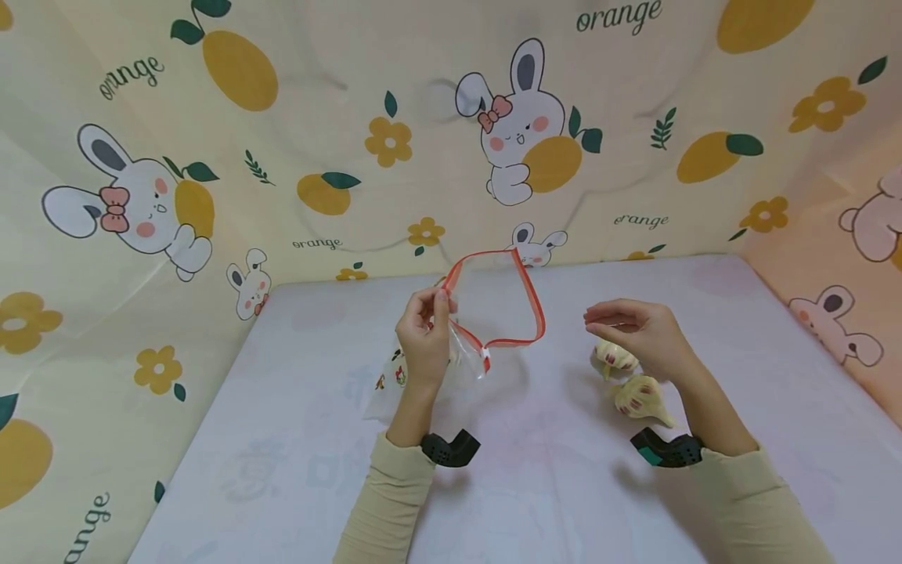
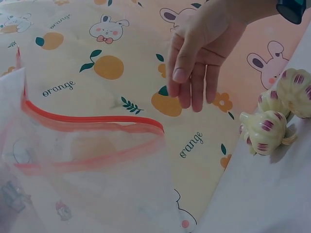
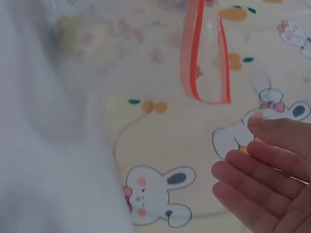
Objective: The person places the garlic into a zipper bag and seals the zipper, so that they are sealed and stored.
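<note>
My left hand (image 1: 426, 341) pinches the rim of a clear zip bag (image 1: 539, 309) with a red-orange closure and small printed figures. The bag's mouth gapes, as the left wrist view of the bag (image 2: 112, 189) also shows. My right hand (image 1: 648, 333) is raised to the right of the bag, holding nothing; its fingers are straight in the right wrist view. Below it on the table lie garlic bulbs (image 1: 640, 397) with purple marks, partly covered by the hand. Through the bag, a blurred yellowish shape with purple spots (image 3: 80, 36) shows in the right wrist view.
A pale white-lilac tabletop (image 1: 521, 486) lies under both hands. Behind it and at the sides hangs a cream cloth (image 1: 423, 70) printed with rabbits, oranges and flowers. A dark wrist camera (image 1: 451, 449) sits on the left wrist, another camera (image 1: 665, 449) on the right.
</note>
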